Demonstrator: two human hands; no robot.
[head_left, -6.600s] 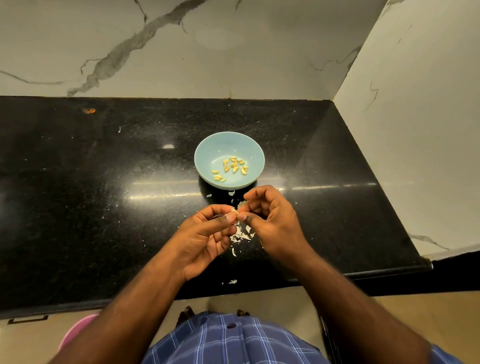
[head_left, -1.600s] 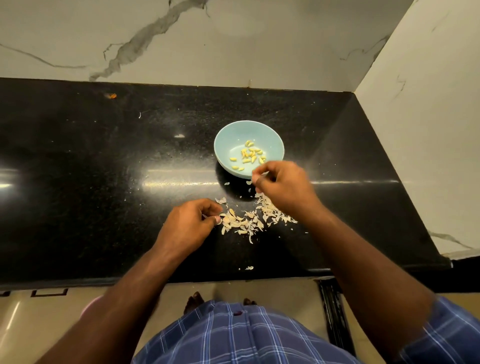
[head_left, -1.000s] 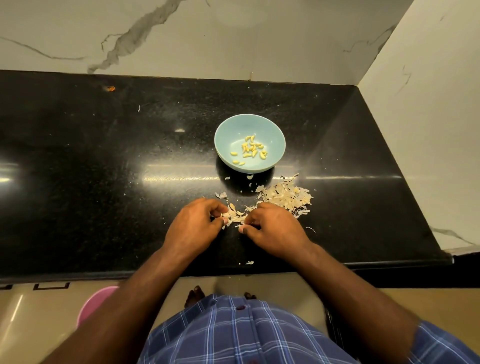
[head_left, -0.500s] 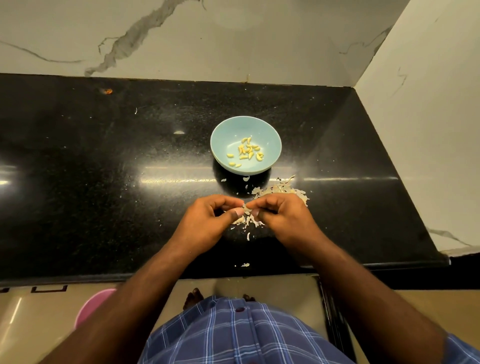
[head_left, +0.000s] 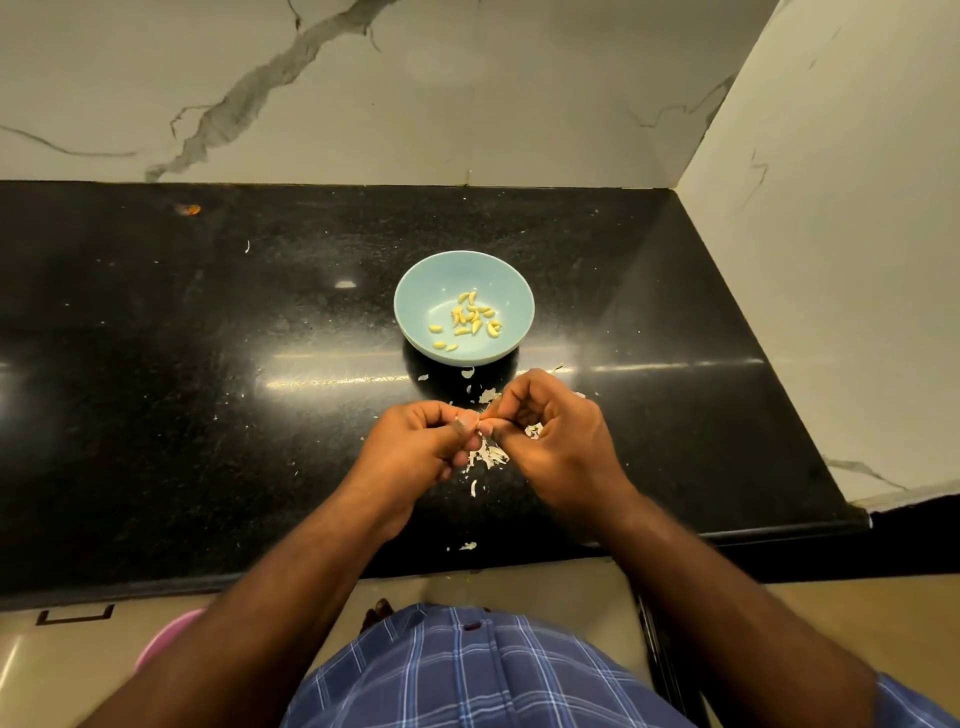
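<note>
1. Fingertips of both hands met above the front half of the bench in the head view. The left hand (head_left: 415, 452) and the right hand (head_left: 563, 441) each pinched one small pale seed (head_left: 469, 419) between thumb and forefinger, with the other fingers curled under. The seed was held off the surface between the two hands, on the front-edge side of the bowl.
2. The blue bowl (head_left: 410, 322) stood near the middle of the bench (head_left: 156, 415), apart from the hands. A small cluster of yellow peeled kernels (head_left: 470, 319) lay in its bottom.
3. White husk scraps (head_left: 488, 457) lay on the bench under and between the hands; the right hand hid part of the pile.
4. About a second and a half before, the right hand had been at the bowl's near rim while the left stayed at the husks. Both then went down into the pile, and by half a second before they had risen together, pinching. This suggested one kernel had been delivered and a fresh seed was about to be split.
5. Below the front edge showed blue plaid cloth (head_left: 467, 670) and a pink object (head_left: 161, 639), too cropped to identify.
</note>
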